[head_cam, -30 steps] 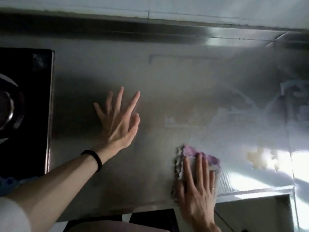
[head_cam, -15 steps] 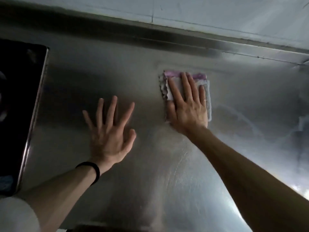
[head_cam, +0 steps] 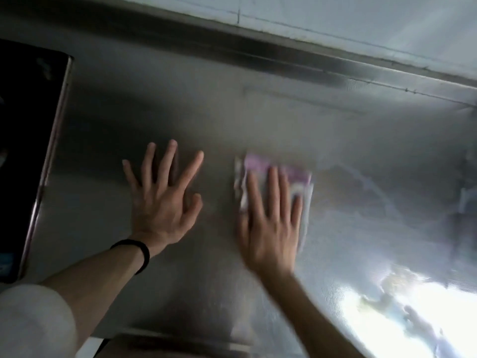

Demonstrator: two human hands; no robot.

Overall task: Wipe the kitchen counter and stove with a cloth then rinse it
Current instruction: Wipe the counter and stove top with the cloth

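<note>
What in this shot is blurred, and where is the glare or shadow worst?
Head view: the right hand and the cloth under it are smeared by motion blur; the left hand looks sharper; glare blows out the counter at lower right; the stove at left sits in deep shadow.

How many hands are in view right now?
2. The left hand lies spread on the bare steel counter, to the right of the stove. The right hand presses flat on the purple-white cloth beside it. Nothing hides either.
</note>
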